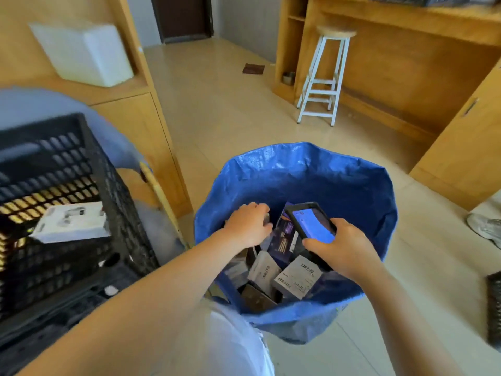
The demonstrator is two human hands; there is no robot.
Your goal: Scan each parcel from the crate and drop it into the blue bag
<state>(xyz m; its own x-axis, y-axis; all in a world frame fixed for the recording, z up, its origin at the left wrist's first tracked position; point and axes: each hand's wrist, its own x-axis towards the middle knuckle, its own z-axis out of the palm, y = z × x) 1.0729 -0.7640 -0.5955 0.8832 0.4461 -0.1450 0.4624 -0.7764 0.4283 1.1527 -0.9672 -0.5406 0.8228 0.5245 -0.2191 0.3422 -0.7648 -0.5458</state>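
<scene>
Over the blue bag (298, 169), left hand (248, 225) curls, grasp unclear (palm down); right hand (343, 246) grips the scanner (311, 226).

Nothing is reading clearly. A white label (297, 276) is showing barcodes and lines of print on a parcel (294, 280) near the bag's (352, 185) near rim, too small to make out. A grey parcel (264, 271) beside it is carrying blurred print. The phone (311, 225) is showing a blue screen with unreadable marks.
</scene>
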